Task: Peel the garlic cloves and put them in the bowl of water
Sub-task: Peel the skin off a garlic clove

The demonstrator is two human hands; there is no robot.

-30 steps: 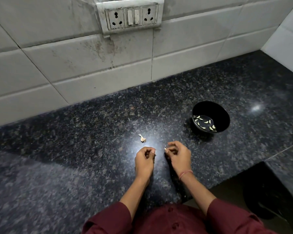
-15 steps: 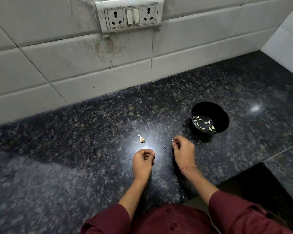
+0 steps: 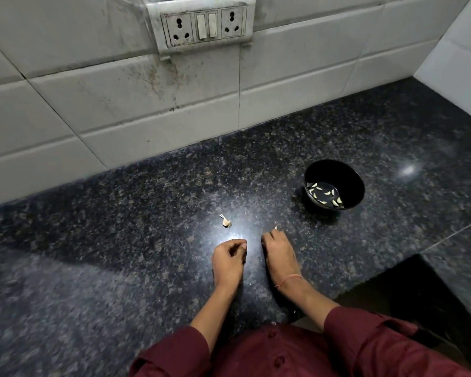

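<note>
A black bowl (image 3: 358,186) of water stands on the dark granite counter (image 3: 120,268) at the right, with several peeled garlic cloves (image 3: 327,193) in it. My left hand (image 3: 227,261) rests on the counter, fingers curled tight and thumb pressed to the forefinger around a small garlic clove that is hidden inside. To its right, my right hand (image 3: 279,254) reaches forward, and its fingertips pinch a pale scrap of garlic skin (image 3: 275,228) at the counter surface. A dry garlic stem piece (image 3: 225,221) lies ahead of my left hand.
A tiled wall with a socket and switch plate (image 3: 203,23) rises behind the counter. The counter's front edge steps back at the lower right, leaving a dark gap (image 3: 419,308). A bright light reflection sits between my hands.
My hands have come apart. The right hand swung out to the right, then came back nearer the left hand with its fingertips down at the counter. The left hand stayed curled in place.
</note>
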